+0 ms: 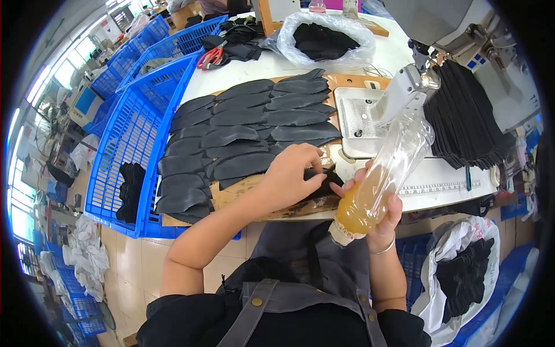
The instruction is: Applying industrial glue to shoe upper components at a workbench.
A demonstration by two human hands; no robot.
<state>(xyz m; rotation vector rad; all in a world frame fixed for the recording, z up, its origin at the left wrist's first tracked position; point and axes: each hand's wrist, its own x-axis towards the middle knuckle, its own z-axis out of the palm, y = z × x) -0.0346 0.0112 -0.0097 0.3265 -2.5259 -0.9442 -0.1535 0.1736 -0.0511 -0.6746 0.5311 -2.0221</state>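
My right hand (384, 217) is wrapped round a clear plastic bottle (404, 150), tipped so its pale capped end points down toward me. Yellowish liquid (361, 208) has gathered in that lower end. My left hand (295, 176) is curled over a small black piece (324, 178) near the front edge of the brown board, thumb and fingers bent about it; the fingertips are partly hidden. Beyond and to the left of that hand, overlapping rows of dark, leaf-shaped pieces (240, 117) cover the board (231, 196).
A blue crate (124, 156) adjoins the table's left side. The sewing machine (407, 95) stands right, beside stacked black pieces (462, 115). Red-handled scissors (211, 56) and a plastic bag (367, 43) of black material lie at the back. A white sack (425, 283) sits lower right.
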